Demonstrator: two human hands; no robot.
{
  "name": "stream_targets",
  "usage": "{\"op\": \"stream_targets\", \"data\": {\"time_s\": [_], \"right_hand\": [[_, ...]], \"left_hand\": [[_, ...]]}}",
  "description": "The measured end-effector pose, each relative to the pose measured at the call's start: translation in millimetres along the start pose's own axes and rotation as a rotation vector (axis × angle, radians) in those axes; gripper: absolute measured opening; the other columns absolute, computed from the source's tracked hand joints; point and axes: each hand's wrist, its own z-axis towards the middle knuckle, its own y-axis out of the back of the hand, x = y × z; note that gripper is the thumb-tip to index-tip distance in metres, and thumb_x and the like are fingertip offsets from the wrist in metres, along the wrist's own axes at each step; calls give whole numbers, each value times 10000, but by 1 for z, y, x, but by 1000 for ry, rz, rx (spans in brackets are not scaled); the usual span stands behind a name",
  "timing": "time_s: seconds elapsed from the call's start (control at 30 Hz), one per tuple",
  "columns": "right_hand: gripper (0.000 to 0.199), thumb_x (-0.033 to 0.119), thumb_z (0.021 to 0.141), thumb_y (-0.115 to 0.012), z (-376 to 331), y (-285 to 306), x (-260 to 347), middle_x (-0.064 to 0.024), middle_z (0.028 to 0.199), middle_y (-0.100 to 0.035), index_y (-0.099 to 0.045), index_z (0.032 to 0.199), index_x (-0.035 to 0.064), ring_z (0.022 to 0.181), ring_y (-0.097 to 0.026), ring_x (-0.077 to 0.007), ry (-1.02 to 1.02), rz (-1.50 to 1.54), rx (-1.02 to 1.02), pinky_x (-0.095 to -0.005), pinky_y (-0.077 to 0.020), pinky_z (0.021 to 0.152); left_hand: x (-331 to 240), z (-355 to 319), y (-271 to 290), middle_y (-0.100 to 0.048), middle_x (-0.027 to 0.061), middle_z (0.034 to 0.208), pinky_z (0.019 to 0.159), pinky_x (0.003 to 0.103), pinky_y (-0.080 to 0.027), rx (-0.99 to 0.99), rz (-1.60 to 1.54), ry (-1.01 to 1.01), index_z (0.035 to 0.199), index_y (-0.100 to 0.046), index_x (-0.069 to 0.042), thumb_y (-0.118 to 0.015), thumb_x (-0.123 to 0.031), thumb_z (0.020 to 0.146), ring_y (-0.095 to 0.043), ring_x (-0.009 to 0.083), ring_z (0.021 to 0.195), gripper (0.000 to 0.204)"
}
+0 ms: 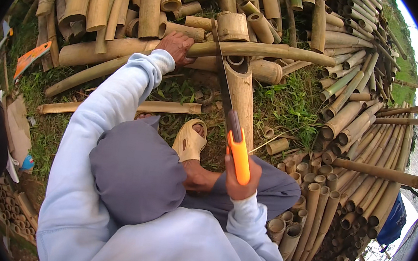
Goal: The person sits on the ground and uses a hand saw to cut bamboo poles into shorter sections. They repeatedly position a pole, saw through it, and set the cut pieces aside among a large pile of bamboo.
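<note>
At the centre of my view, just toward twelve o'clock, a handsaw [227, 100] with a dark blade and an orange handle lies across a long bamboo pole [255, 50]. My right hand [241, 179] is clenched around the orange handle at about five o'clock from the cut, the blade running up and away toward eleven. My left hand [178, 46] grips the same pole at nine o'clock from the blade, fingers wrapped over its top. The pole rests crosswise on a thicker upright bamboo section [241, 96], whose hollow end shows just beneath the blade.

At six o'clock from that section my foot in a tan sandal [189, 141] sits on the grass [288, 105], with grey trousers and pale blue sleeves filling the lower frame.

Outward, a heap of cut bamboo tubes [145, 5] fills twelve o'clock, and a stack of bamboo poles [343, 187] with open ends facing me runs from three to five o'clock. A split bamboo strip [121, 108] lies on the ground at nine o'clock.

Near the left rim at ten o'clock an orange flat package [30, 57] lies tilted on the grass. At eight o'clock a small blue and white packet [27, 163] sits beside brown paper sheets [16, 126]. At four o'clock, past the stack, a blue cloth [394, 221] hangs.
</note>
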Motion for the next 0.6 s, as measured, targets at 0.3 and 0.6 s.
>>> {"op": "stream_targets", "data": {"time_s": [0.3,0.6], "right_hand": [[281,22,876,-726,-50,9,0,-135,753,-670,-689,1147,-43,681,-697,-221,24,-16,-42,-311,-543,684],[92,60,920,-709,32,-29,-16,-103,644,-598,-655,914,-14,536,-539,-198,-59,104,-42,-323,-452,544]], "left_hand": [[7,-2,-2,-703,113,987,938,398,-499,31,-13,-11,964,-665,-77,-758,-419,806,-639,299,997,389],[-9,-9,-7,-706,140,989,911,430,-536,32,-31,96,986,-657,-70,-799,-403,784,-657,333,992,414]]}}
